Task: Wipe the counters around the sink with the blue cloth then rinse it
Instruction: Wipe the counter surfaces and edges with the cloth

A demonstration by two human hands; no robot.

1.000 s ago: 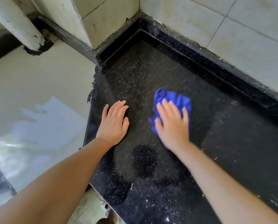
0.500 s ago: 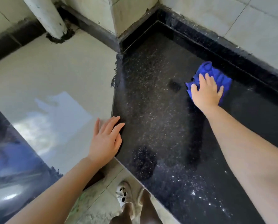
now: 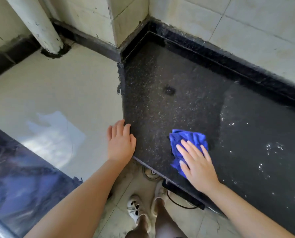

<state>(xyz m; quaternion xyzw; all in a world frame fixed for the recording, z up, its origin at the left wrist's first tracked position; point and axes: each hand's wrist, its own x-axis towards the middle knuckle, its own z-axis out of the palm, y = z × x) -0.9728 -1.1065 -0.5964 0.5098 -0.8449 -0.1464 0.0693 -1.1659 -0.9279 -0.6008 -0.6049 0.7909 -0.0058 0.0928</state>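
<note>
A crumpled blue cloth lies on the black speckled counter, close to its front edge. My right hand presses flat on the cloth, fingers spread, covering its near half. My left hand rests flat at the counter's left front corner, where the black stone meets the pale counter. The right part of the black counter looks wet and darker, with glinting drops. No sink is in view.
A white pipe rises from the pale counter at the back left. Tiled walls with a black upstand close the back and right. Below the counter edge are the floor, a drain, a cable and my feet.
My right hand has drawn the cloth from the back upstand toward the front edge of the black counter. The left hand stays at the counter's left corner.
</note>
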